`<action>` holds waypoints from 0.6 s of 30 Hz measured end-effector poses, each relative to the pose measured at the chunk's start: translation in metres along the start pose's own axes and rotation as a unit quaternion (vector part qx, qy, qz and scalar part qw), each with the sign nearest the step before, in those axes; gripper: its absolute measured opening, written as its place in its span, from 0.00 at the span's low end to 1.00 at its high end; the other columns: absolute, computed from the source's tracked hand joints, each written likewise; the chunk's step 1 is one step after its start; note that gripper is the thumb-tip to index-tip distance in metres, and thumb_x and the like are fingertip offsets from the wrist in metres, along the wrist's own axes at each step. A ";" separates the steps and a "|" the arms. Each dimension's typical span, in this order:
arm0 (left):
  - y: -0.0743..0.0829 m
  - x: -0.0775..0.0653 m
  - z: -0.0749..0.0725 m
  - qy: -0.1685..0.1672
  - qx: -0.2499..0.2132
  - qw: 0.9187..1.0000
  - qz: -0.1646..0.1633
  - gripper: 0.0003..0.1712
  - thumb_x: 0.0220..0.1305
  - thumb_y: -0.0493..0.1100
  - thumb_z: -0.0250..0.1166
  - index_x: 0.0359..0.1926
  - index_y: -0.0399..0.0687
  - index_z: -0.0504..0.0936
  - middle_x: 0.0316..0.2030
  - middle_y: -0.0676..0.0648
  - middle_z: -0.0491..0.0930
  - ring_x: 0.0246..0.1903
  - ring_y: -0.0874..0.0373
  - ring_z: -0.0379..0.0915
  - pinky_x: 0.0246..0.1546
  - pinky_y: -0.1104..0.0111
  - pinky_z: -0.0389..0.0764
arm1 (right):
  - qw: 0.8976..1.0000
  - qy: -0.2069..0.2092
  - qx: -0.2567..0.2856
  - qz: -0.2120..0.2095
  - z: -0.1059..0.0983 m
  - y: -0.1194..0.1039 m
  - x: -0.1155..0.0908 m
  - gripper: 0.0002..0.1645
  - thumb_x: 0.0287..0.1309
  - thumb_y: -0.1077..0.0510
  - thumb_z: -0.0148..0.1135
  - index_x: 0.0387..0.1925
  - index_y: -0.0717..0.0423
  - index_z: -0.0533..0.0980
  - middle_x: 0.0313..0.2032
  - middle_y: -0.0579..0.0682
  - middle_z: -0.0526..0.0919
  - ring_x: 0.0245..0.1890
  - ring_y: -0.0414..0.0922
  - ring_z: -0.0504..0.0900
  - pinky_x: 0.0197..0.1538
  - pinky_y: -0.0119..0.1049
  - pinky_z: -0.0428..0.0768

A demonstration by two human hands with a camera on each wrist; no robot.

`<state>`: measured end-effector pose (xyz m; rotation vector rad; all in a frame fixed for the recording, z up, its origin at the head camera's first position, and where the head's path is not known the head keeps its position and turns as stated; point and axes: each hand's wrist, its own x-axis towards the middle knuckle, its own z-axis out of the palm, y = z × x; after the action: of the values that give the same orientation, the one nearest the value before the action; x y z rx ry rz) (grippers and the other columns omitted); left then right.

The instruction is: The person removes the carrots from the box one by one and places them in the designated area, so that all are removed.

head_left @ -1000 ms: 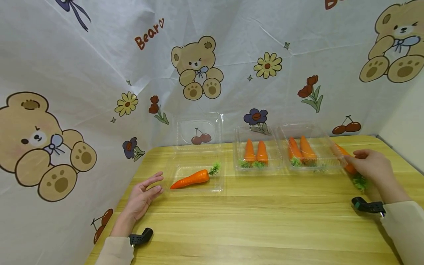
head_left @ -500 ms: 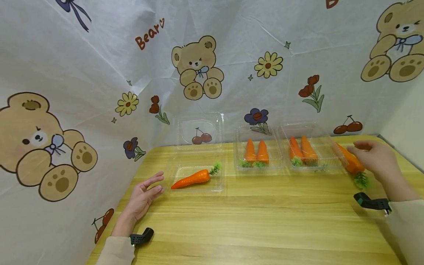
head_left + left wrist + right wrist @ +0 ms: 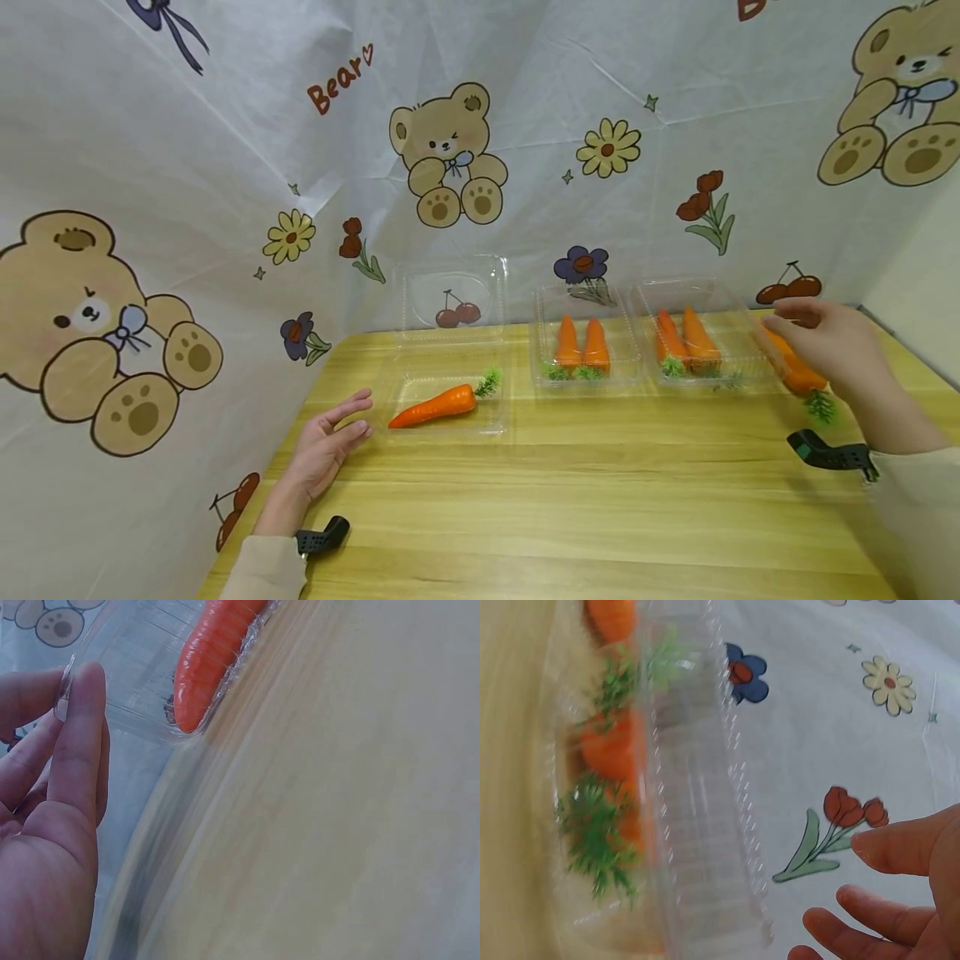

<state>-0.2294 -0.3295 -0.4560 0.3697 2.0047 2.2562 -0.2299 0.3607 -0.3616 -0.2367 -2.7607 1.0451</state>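
My left hand (image 3: pixel 322 450) is beside the left rim of an open clear plastic clamshell box (image 3: pixel 498 408), its fingers slightly bent. In the left wrist view the box's corner appears between thumb and finger; I cannot tell how firmly they touch it. An orange carrot (image 3: pixel 438 406) with green leaves lies in this box. At the far right my right hand (image 3: pixel 843 350) hovers by another carrot (image 3: pixel 802 379), partly covering it. The right wrist view has its thumb (image 3: pixel 900 847) and fingers apart with nothing between them.
Two more clear boxes stand along the back: a middle box (image 3: pixel 536 333) and a right box (image 3: pixel 738 333), each with two carrots. A patterned cloth (image 3: pixel 525 192) hangs behind the wooden table (image 3: pixel 555 508).
My right hand has drawn back from the rightmost carrot, first rightward, then up and slightly left. The left hand and the boxes stay where they were.
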 end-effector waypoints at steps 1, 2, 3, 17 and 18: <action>0.000 0.000 0.000 0.000 0.000 1.000 0.000 0.27 0.73 0.28 0.59 0.69 0.21 0.67 0.73 0.53 0.66 0.70 0.54 0.69 0.55 0.70 0.86 | 1.000 -0.001 0.002 -0.008 0.000 -0.004 -0.001 0.47 0.73 0.30 0.46 0.71 0.65 0.65 0.66 0.78 0.67 0.62 0.75 0.66 0.53 0.71 0.70; 0.000 0.001 0.000 0.000 0.000 1.000 -0.001 0.27 0.73 0.28 0.59 0.69 0.21 0.67 0.73 0.53 0.66 0.70 0.54 0.70 0.55 0.70 0.86 | 1.000 -0.002 0.005 -0.014 0.001 -0.007 -0.001 0.46 0.73 0.30 0.47 0.71 0.65 0.65 0.66 0.77 0.68 0.61 0.75 0.66 0.53 0.71 0.70; 0.000 0.001 0.000 0.000 0.000 1.000 -0.001 0.27 0.73 0.28 0.59 0.69 0.21 0.67 0.73 0.52 0.66 0.70 0.54 0.70 0.55 0.70 0.86 | 1.000 0.001 0.007 -0.019 0.002 -0.011 -0.002 0.46 0.73 0.31 0.48 0.70 0.65 0.66 0.65 0.77 0.69 0.61 0.74 0.67 0.53 0.71 0.70; 0.001 0.001 0.000 0.008 0.000 1.000 -0.007 0.27 0.72 0.28 0.60 0.69 0.21 0.67 0.75 0.47 0.63 0.69 0.53 0.71 0.55 0.70 0.86 | 0.995 -0.065 0.030 -0.073 0.025 -0.057 -0.001 0.44 0.72 0.31 0.51 0.70 0.63 0.67 0.67 0.72 0.71 0.65 0.70 0.70 0.59 0.70 0.74; 0.001 0.001 0.000 0.009 -0.001 1.000 -0.008 0.27 0.72 0.28 0.60 0.69 0.21 0.68 0.75 0.46 0.62 0.69 0.53 0.71 0.55 0.70 0.86 | 0.994 -0.075 0.035 -0.073 0.026 -0.060 -0.001 0.44 0.72 0.31 0.51 0.71 0.63 0.67 0.67 0.72 0.71 0.66 0.70 0.69 0.60 0.70 0.74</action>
<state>-0.2308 -0.3296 -0.4552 0.3340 2.0077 2.2593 -0.2396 0.2992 -0.3412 0.0553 -2.8142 1.1638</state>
